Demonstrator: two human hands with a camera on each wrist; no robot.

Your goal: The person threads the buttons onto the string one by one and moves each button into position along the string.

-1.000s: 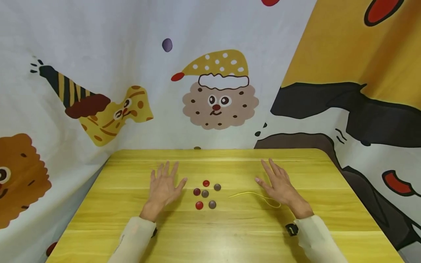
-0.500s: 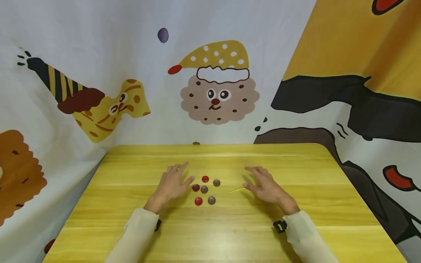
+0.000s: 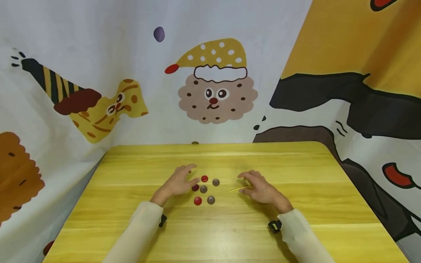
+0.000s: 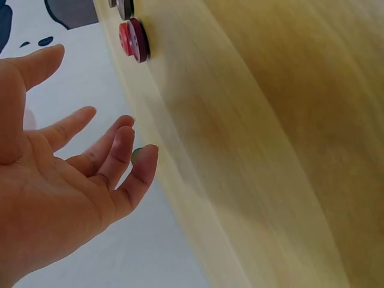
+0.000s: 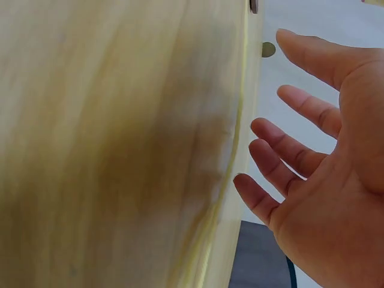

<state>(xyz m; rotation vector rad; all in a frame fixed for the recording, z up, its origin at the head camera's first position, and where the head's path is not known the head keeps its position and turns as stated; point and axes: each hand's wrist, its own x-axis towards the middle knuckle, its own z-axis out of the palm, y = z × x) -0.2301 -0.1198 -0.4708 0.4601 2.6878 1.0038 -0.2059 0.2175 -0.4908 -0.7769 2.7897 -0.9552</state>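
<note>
A small group of round buttons lies mid-table: two red, with one red button (image 3: 197,201) at the front, a dark red button (image 3: 195,187), and three grey-brown, one grey-brown button (image 3: 215,182) on the right. My left hand (image 3: 177,182) hovers just left of them, fingers relaxed and holding nothing, its thumb tip overlapping the dark red one in the head view. To their right is a thin yellow cord (image 3: 232,190), its rest hidden behind my right hand (image 3: 261,189). That hand has loosely bent, spread fingers; in the right wrist view the cord (image 5: 240,114) runs along the tabletop, apart from the fingers.
The wood-grain table (image 3: 210,233) has rounded far corners. Behind it hangs a white curtain (image 3: 131,29) with cartoon food prints, close to the table's back edge. A dark strapped device (image 3: 275,226) sits at my right wrist.
Both hands have moved inward, the left toward the buttons and the right over the cord. Their fingers, spread wide before, are now more relaxed. The buttons stay put.
</note>
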